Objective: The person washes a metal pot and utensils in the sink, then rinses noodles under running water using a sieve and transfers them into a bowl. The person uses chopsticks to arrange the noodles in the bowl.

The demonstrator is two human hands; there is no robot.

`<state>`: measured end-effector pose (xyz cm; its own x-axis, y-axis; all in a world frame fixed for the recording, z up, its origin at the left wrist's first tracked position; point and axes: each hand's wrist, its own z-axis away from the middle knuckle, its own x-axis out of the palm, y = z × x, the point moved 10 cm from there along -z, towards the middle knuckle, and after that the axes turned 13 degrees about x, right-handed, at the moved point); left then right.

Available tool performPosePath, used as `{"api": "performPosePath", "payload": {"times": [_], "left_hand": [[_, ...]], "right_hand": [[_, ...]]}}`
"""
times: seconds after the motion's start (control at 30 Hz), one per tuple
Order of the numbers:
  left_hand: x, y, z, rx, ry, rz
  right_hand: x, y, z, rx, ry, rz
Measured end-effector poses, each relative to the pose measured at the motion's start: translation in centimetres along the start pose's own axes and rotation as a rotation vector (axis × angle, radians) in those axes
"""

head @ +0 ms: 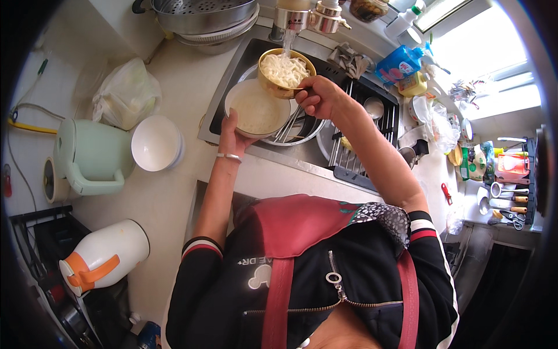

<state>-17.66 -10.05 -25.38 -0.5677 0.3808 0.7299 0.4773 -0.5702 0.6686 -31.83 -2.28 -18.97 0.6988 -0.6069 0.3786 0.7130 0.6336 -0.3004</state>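
My right hand (320, 97) grips the handle of a gold-coloured metal pot or strainer (279, 90) heaped with pale noodles (284, 70). Water runs from the tap (291, 19) onto the noodles. With its thumb over the rim, my left hand (235, 131) holds a white bowl (258, 109) of cloudy pale liquid. The bowl sits just below and left of the gold vessel; whether the two touch I cannot tell. Both are above the sink (235, 61). Beneath them a metal basin (283, 143) with several thin sticks, perhaps chopsticks, is partly hidden.
White bowls (156, 143) stand stacked on the left counter beside a pale green kettle (96, 152) and a plastic bag (128, 96). A white thermos jug (109, 257) is nearer me. Right of the basin lies a drying rack (348, 152); detergent bottles (399, 65) line the window side.
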Motion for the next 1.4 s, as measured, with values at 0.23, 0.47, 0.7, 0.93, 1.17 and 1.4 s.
{"api": "performPosePath", "payload": {"times": [0.23,0.47,0.7,0.93,1.17,1.4], "left_hand": [[0.1,-0.3,-0.2,-0.004,-0.011,0.049],[-0.1,-1.0,-0.4,-0.024,-0.054,0.039],[-1.8,-1.9,-0.6,-0.04,0.007,0.005],[-0.8,-1.4,-0.3,-0.045,-0.011,0.018],[-1.9,-1.8,-0.6,-0.033,0.038,-0.016],[-1.0,-1.5,-0.5,-0.043,-0.007,0.001]], "right_hand": [[-1.0,-0.2,-0.1,-0.029,-0.01,-0.059],[-1.9,0.4,-0.2,-0.012,-0.009,-0.047],[-1.5,0.8,-0.4,0.001,-0.016,-0.063],[-0.9,1.2,-0.4,-0.004,-0.025,-0.048],[-0.8,1.3,-0.8,0.017,-0.045,-0.062],[-1.0,1.0,-1.0,0.01,-0.025,-0.063]]}}
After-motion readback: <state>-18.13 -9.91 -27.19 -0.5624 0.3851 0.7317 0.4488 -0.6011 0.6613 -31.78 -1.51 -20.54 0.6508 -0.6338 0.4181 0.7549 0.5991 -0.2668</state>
